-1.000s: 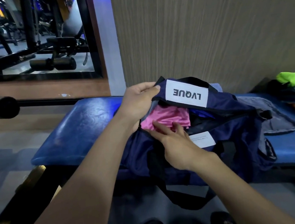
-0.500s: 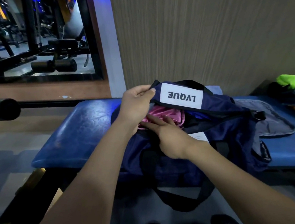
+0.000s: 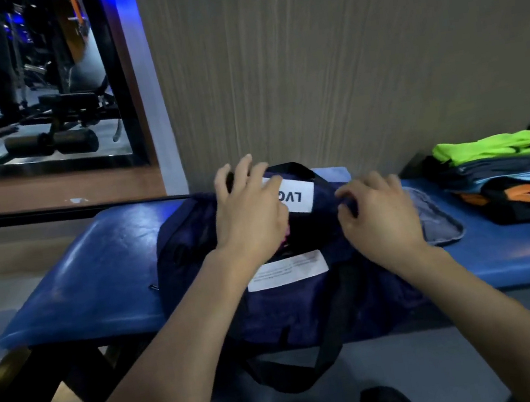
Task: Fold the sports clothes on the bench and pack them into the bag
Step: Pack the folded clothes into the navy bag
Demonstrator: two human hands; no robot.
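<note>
A navy sports bag [image 3: 195,244] with a white label lies on the blue bench [image 3: 96,269]. My left hand [image 3: 248,210] rests on the bag's top flap with fingers spread, covering part of the label. My right hand [image 3: 381,211] is at the bag's right side, its curled fingers and thumb pinching the navy fabric by the opening. Only a sliver of a pink garment [image 3: 285,237] shows inside the bag, between my hands. A pile of sports clothes [image 3: 510,190] lies on the bench to the right, with a neon green piece [image 3: 487,147] on top.
A grey flap [image 3: 435,214] of the bag spreads toward the clothes pile. A black strap [image 3: 330,338] hangs over the bench's front edge. A panelled wall stands close behind the bench. Gym machines show in a mirror at the upper left. My shoes are below.
My right hand has come out of the bag's opening and moved right to the bag's fabric. My left hand has pushed the flap down over the pink garment, which is now nearly hidden.
</note>
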